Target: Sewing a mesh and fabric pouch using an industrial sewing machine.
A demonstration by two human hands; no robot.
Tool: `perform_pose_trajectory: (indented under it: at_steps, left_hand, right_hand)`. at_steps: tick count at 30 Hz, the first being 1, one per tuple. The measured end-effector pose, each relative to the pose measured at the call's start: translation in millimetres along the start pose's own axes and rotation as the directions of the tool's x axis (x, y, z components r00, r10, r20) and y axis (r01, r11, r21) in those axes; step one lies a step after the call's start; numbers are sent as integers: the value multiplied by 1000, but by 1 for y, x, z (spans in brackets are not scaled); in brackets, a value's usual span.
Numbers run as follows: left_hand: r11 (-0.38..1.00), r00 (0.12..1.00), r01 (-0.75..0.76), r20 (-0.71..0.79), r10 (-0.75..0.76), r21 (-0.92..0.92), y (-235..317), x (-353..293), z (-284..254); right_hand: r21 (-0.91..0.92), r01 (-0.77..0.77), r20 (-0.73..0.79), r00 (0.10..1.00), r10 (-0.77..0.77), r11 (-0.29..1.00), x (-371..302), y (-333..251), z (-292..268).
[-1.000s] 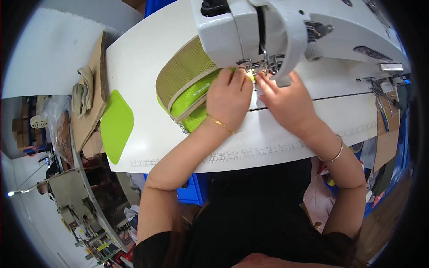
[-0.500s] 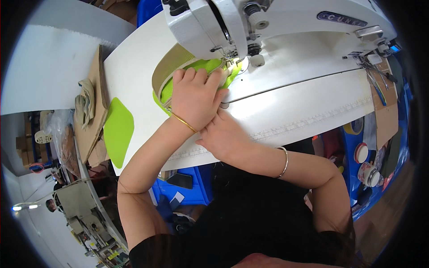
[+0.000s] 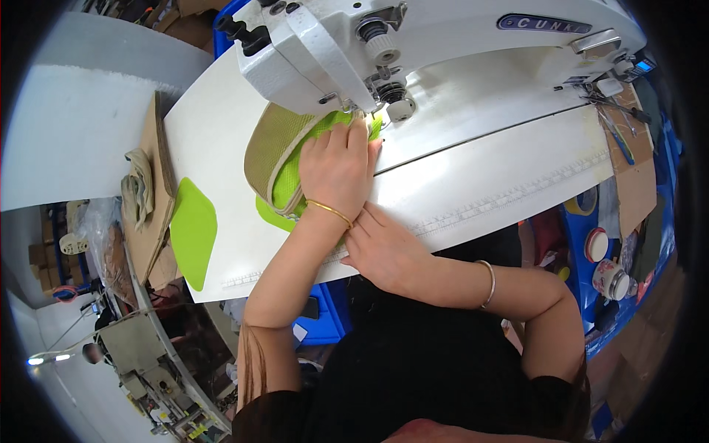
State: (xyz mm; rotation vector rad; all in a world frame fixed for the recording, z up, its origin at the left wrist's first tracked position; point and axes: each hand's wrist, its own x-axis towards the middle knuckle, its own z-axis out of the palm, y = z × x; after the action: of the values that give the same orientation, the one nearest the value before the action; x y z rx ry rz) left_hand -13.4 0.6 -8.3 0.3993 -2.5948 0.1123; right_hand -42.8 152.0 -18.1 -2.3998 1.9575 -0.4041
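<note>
A lime-green and olive fabric pouch [image 3: 275, 151] lies on the white table [image 3: 480, 170] under the head of a white sewing machine [image 3: 384, 44]. My left hand [image 3: 336, 166] lies flat on the pouch, fingers together, pressing it down beside the needle area. My right hand [image 3: 384, 247] rests near the table's front edge, just under my left wrist; whether it holds anything is hidden. Both wrists wear thin gold bangles.
A loose lime-green fabric panel [image 3: 193, 230] lies at the table's left end. Brown cardboard with a bundle of beige strap [image 3: 139, 188] sits beyond the left edge. Tools and cardboard [image 3: 628, 140] are at the right end. Blue bins and round containers [image 3: 609, 277] stand below.
My right hand has left the needle area and drawn back to the table's front edge under my left wrist. My left hand stays pressed on the pouch. The view shifted right.
</note>
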Motion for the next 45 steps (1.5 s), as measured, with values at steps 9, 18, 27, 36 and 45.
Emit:
perform_pose_trajectory:
  at_steps: [9,18,27,36,45]
  left_hand:
    - [999,999,30,-23,-29,23,-12,5,7]
    - [981,982,-152,-133,136,-119,-23,0,21]
    - [988,986,-151,-67,153,27,-11,-3,18]
    - [996,996,-75,-37,77,50,-1,-8,20]
    - [995,996,-87,20,86,50,7,-10,22]
  right_hand:
    - [30,-8,-67,998,10,1000,-5,0,5]
    - [132,128,-162,981,-106,983,-15,23,-2]
    - [-98,-100,-355,933,59,990,8,122,-9]
    - [-38,-88,-343,937,70,995,7,125,-10]
    - [17,-111,-364,925,110,994,9,131,-17]
